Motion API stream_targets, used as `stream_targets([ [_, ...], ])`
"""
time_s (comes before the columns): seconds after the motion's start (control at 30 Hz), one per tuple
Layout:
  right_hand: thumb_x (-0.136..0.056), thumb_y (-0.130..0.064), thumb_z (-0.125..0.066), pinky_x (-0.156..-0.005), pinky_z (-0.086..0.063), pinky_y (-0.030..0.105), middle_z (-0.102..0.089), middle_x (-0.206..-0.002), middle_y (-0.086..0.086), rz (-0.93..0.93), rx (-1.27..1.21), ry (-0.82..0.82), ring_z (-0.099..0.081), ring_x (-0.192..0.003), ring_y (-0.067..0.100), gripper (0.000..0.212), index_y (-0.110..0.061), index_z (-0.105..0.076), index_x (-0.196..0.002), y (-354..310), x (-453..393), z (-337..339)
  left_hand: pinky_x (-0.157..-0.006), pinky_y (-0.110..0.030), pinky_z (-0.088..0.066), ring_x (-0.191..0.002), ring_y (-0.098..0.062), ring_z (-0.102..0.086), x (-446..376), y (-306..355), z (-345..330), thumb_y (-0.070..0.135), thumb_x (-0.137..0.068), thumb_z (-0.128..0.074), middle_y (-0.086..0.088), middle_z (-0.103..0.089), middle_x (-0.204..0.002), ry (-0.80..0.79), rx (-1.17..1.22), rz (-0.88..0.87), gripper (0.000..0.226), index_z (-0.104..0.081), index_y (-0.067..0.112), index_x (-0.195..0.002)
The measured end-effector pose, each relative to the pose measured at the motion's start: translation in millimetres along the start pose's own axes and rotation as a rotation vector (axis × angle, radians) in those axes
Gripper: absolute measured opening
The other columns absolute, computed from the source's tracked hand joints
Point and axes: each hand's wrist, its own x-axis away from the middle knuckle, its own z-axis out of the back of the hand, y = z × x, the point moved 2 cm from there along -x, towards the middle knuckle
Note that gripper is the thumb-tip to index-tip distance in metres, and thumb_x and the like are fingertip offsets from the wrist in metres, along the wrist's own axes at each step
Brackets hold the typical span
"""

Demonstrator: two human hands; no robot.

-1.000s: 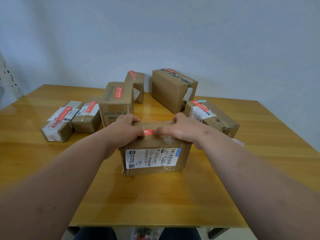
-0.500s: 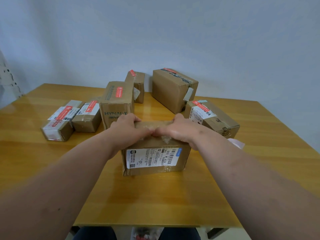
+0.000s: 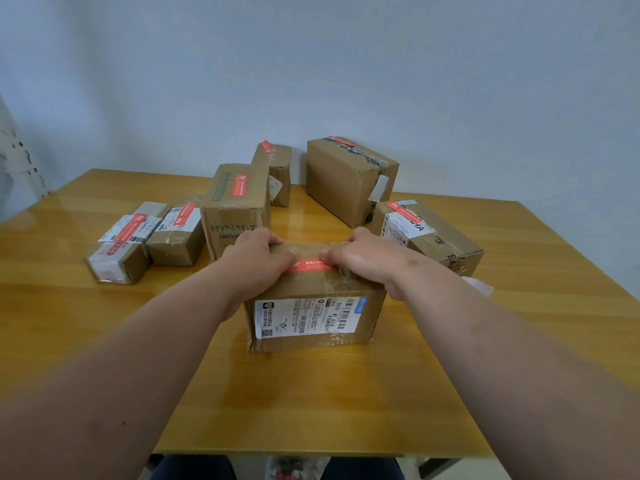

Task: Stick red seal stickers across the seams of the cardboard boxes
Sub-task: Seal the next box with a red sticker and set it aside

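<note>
Nearest box (image 3: 313,306): we have it at the centre of the wooden table (image 3: 346,393), its white shipping label (image 3: 306,317) facing us.
Red seal sticker (image 3: 310,265): we see it lying flat along the top of that box, near the front edge, a strip showing between our two hands.
Left hand (image 3: 258,261): we press it palm down on the box's top at 9 o'clock, fingers curled over the sticker's left end.
Right hand (image 3: 363,259): we press it on the top at 3 o'clock, fingertips bunched on the sticker's right end.
Other boxes: we count six in an arc from 10 to 2 o'clock, each with a red sticker on top; the tall one (image 3: 235,206) at 11 o'clock reads HYNAUT.
</note>
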Motion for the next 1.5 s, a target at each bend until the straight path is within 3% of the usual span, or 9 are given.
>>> stream_targets([
  [0.1, -0.098, -0.022, -0.051, -0.07, -0.051, 0.03, -0.062, -0.093, 0.007, -0.011, -0.099, -0.027, -0.06, -0.079, 0.017, 0.008, -0.016, -0.054, -0.102, -1, 1, 5, -0.087, -0.046, -0.054, -0.105, -0.026, -0.058, 0, 1, 0, 0.033, -0.096, -0.054, -0.003, -0.049, -0.127, -0.025, 0.044, 0.015, 0.031, -0.05, 0.029, -0.126],
  [0.27, -0.092, -0.04, -0.055, -0.073, -0.049, 0.033, -0.061, -0.113, 0.008, 0.017, -0.002, 0.005, -0.06, -0.098, 0.021, 0.044, -0.016, -0.047, -0.128, 1, 1, 1, -0.066, -0.033, -0.052, -0.097, -0.025, -0.061, 2, 4, 2, 0.023, -0.099, -0.049, -0.007, -0.049, -0.127, -0.059, 0.123, 0.043, 0.03, -0.05, 0.025, -0.129],
  [0.43, -0.098, -0.022, -0.051, -0.09, -0.054, 0.039, -0.065, -0.095, 0.005, 0.0, -0.117, -0.06, -0.065, -0.088, 0.021, 0.023, -0.012, -0.058, -0.117, 2, 4, 9, -0.072, -0.035, -0.053, -0.093, -0.023, -0.063, 6, 5, 5, 0.02, -0.1, -0.048, -0.007, -0.058, -0.111, -0.101, 0.169, 0.06, 0.031, -0.05, 0.024, -0.131],
  [0.7, -0.094, -0.01, -0.053, -0.096, -0.053, 0.044, -0.064, -0.109, 0.009, -0.011, -0.166, -0.109, -0.065, -0.103, 0.026, 0.02, -0.024, -0.053, -0.108, 7, 4, 12, -0.078, -0.037, -0.055, -0.098, -0.024, -0.06, 9, 5, 7, 0.018, -0.095, -0.056, -0.006, -0.048, -0.127, -0.116, 0.146, 0.045, 0.04, -0.048, 0.025, -0.134],
  [0.9, -0.094, -0.025, -0.061, -0.087, -0.055, 0.036, -0.058, -0.117, 0.004, 0.005, -0.11, -0.112, -0.064, -0.095, 0.019, 0.063, -0.026, -0.033, -0.15, 8, 6, 8, -0.075, -0.038, -0.058, -0.096, -0.024, -0.064, 12, 7, 5, 0.028, -0.093, -0.061, -0.006, -0.049, -0.125, -0.111, 0.098, 0.035, 0.041, -0.047, 0.027, -0.131],
  [1.0, -0.095, -0.013, -0.052, -0.08, -0.055, 0.032, -0.061, -0.107, 0.002, 0.007, -0.16, -0.11, -0.062, -0.091, 0.017, 0.057, -0.026, -0.037, -0.148, 10, 7, 11, -0.078, -0.038, -0.057, -0.099, -0.025, -0.062, 13, 5, 6, 0.022, -0.094, -0.06, -0.006, -0.048, -0.129, -0.13, 0.115, 0.054, 0.041, -0.048, 0.027, -0.133],
  [1.1, -0.093, -0.022, -0.057, -0.093, -0.053, 0.042, -0.064, -0.102, 0.0, -0.003, -0.19, -0.138, -0.062, -0.096, 0.018, 0.043, -0.024, -0.051, -0.136, 14, 10, 14, -0.075, -0.035, -0.055, -0.098, -0.022, -0.062, 14, 5, 6, 0.024, -0.095, -0.056, -0.005, -0.05, -0.126, -0.124, 0.069, 0.044, 0.036, -0.049, 0.026, -0.13],
  [1.3, -0.076, -0.023, -0.082, -0.102, -0.045, 0.044, -0.048, -0.132, -0.01, 0.066, 0.025, -0.4, -0.051, -0.117, 0.014, 0.106, -0.043, -0.012, -0.153, 13, 18, 11, -0.097, -0.05, -0.047, -0.109, -0.026, -0.056, 12, -5, 26, 0.034, -0.095, -0.046, -0.004, -0.054, -0.124, -0.068, -0.221, 0.032, 0.024, -0.056, 0.03, -0.117],
  [1.5, -0.069, -0.017, -0.087, -0.105, -0.044, 0.045, -0.046, -0.133, -0.009, 0.154, 0.031, -0.394, -0.048, -0.124, 0.021, 0.115, -0.042, -0.011, -0.152, -3, 14, -10, -0.11, -0.052, -0.029, -0.129, -0.026, -0.04, 14, -13, 48, 0.039, -0.096, -0.036, 0.0, -0.042, -0.141, 0.058, -0.604, -0.006, 0.04, -0.05, 0.034, -0.133],
])
